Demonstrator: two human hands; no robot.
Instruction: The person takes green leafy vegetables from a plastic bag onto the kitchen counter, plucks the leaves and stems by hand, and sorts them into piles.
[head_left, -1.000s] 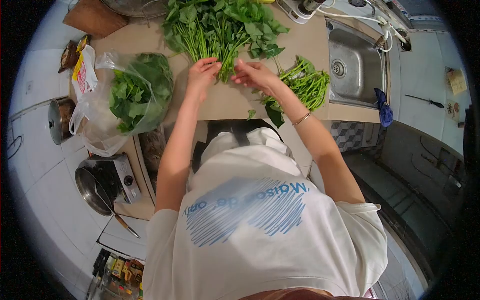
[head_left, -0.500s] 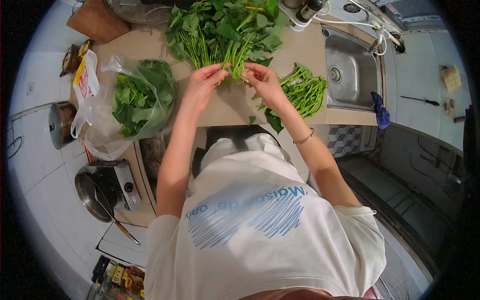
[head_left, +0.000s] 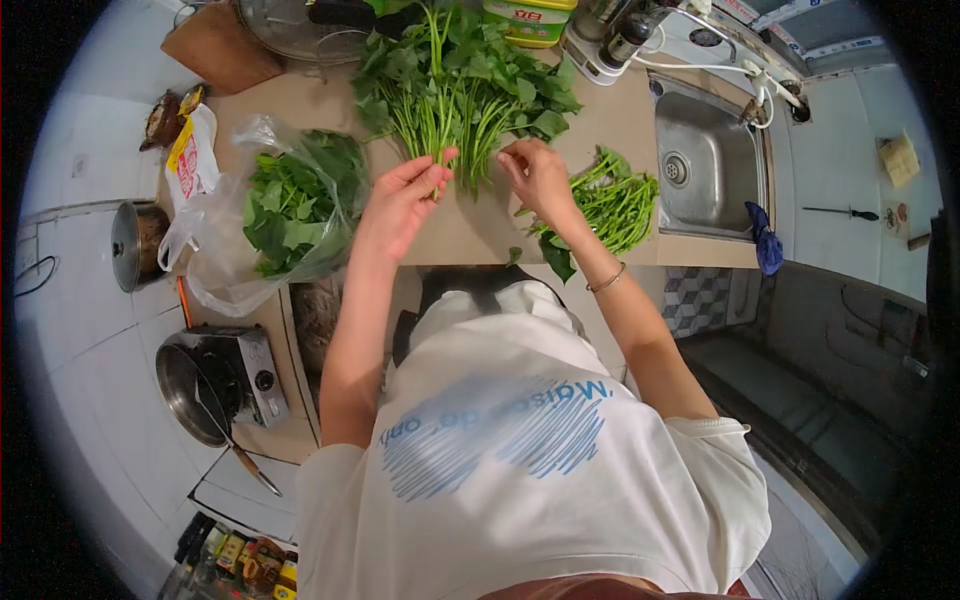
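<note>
My left hand (head_left: 408, 198) is closed around the lower stems of some leafy greens (head_left: 437, 110), thumb on top, with the stalks pointing away from me. Behind and beside them a larger heap of the same greens (head_left: 500, 85) lies on the counter. To the right of the heap, my right hand (head_left: 543, 182) is held with fingertips pinched together; whether anything is between them I cannot make out. A pile of trimmed green stems (head_left: 618, 205) lies just right of that hand. On the left, a clear plastic bag (head_left: 215, 255) stands open with leaves (head_left: 295, 205) inside.
A metal sink (head_left: 705, 150) is set in the counter at right, a blue cloth (head_left: 765, 238) on its front edge. At left are a lidded pot (head_left: 138, 245) and a pan (head_left: 190, 390) on a stove (head_left: 262, 375). A yellow-green tub (head_left: 530, 20) stands behind the greens.
My right hand has come away from the stems and moved slightly right. My left hand keeps its grip, and the held stalks now stand more upright. The view has shifted a little.
</note>
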